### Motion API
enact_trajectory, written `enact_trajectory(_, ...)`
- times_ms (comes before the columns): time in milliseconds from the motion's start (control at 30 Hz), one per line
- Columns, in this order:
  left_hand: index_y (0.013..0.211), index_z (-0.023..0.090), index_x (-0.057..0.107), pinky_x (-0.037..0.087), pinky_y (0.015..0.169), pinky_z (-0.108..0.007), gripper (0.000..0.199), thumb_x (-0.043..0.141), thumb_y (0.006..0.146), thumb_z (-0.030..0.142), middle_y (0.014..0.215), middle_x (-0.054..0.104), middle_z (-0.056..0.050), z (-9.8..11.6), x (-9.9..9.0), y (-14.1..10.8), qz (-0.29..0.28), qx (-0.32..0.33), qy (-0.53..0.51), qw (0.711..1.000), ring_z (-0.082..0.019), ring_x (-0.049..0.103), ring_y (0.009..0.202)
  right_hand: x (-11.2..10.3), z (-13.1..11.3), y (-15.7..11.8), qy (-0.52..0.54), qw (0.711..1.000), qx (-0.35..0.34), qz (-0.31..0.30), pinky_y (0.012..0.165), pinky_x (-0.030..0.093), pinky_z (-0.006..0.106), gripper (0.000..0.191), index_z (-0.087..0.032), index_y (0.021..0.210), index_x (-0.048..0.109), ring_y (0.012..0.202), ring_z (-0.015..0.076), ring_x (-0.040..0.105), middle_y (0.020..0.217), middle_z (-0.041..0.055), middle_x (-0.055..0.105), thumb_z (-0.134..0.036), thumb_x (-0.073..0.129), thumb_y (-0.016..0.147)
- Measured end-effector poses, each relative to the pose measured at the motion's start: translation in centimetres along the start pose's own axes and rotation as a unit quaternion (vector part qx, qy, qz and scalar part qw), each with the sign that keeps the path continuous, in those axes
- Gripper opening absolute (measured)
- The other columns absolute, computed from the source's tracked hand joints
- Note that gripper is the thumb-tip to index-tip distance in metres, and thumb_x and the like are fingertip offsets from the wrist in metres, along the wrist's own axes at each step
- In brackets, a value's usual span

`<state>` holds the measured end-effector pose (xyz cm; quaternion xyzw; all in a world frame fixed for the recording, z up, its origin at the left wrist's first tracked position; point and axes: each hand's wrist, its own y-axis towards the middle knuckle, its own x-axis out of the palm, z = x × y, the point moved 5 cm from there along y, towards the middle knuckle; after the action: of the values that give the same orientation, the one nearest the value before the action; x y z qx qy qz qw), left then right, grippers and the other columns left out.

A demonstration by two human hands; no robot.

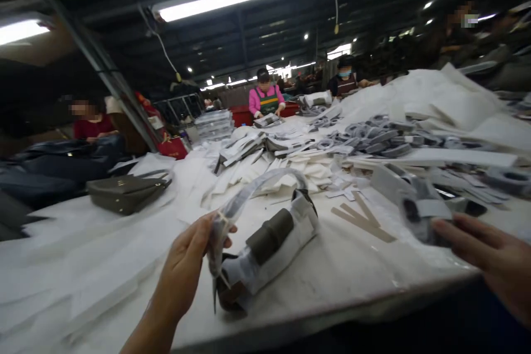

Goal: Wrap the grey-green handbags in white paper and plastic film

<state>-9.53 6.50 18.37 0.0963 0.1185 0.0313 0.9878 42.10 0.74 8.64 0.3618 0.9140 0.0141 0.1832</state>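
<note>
A small dark olive handbag (270, 237) lies tilted on the white table in front of me, partly wrapped in thin white paper or film. Its strap (265, 183) arches above it, covered in clear wrapping. My left hand (188, 257) is closed round the near end of this strap, by the bag's left end. To the right, the fingers of my right hand (483, 249) reach to a grey-and-white rounded object (425, 213) with a dark centre, blurred. They overlap its edge; whether they grip it I cannot tell.
Brown strips (365, 218) lie right of the bag. Behind are piled white pieces (265, 171), grey rings (373, 135) and a heap of white sheets (431, 94). Another olive bag (126, 191) rests at left on white sheets (83, 265). A co-worker (266, 97) works across the table.
</note>
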Motion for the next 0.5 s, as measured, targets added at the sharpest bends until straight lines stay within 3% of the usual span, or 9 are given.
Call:
enact_trajectory(67,0.097,0.02,0.071,0.046,0.063,-0.026,0.051,0.055,0.089,0.067,0.078,0.068,-0.005,1.6,0.6,0.7,-0.06,0.021,0.004,0.998,-0.019,0.06,0.074,6.2,-3.2,-4.7,0.117,0.987,0.051,-0.101,0.082,0.05,0.053,0.049,-0.04,0.085,0.077,0.101,0.0381,0.066,0.112,0.0158,0.073,-0.072,0.081,0.048)
enact_trajectory(167,0.081,0.018,0.069,0.042,0.062,-0.024,0.051,0.059,0.087,0.067,0.07,0.063,-0.003,3.5,1.7,2.2,-0.125,0.032,0.005,0.992,-0.014,0.055,0.067,14.4,-9.8,-11.0,0.186,0.944,-0.004,-0.272,0.085,0.053,0.051,0.05,-0.031,0.097,0.075,0.094,0.0344,0.067,0.097,0.0101,0.075,-0.069,0.075,0.064)
enact_trajectory(233,0.074,0.017,0.066,0.038,0.056,-0.023,0.052,0.062,0.083,0.069,0.064,0.059,0.0,4.3,2.2,2.9,-0.151,0.016,-0.009,0.988,-0.012,0.051,0.06,18.1,-13.2,-13.9,0.233,0.919,-0.044,-0.314,0.085,0.053,0.047,0.048,-0.026,0.101,0.073,0.091,0.0306,0.067,0.094,0.0072,0.074,-0.065,0.073,0.073)
enact_trajectory(367,0.082,0.017,0.07,0.034,0.054,-0.021,0.046,0.074,0.077,0.062,0.066,0.059,0.002,5.4,2.5,3.6,-0.182,0.0,-0.039,0.983,-0.009,0.047,0.059,22.6,-16.9,-16.6,0.34,0.874,-0.043,-0.343,0.085,0.051,0.038,0.044,-0.022,0.107,0.069,0.096,0.0251,0.066,0.103,0.0058,0.073,-0.055,0.074,0.078)
enact_trajectory(500,0.099,0.017,0.075,0.041,0.062,-0.022,0.048,0.08,0.071,0.056,0.086,0.07,-0.003,6.1,2.0,4.1,-0.174,0.015,-0.017,0.985,-0.013,0.055,0.07,24.5,-19.2,-17.3,0.362,0.865,-0.023,-0.347,0.075,0.051,0.032,0.047,-0.019,0.11,0.067,0.091,0.0222,0.066,0.102,0.0063,0.073,-0.049,0.078,0.074)
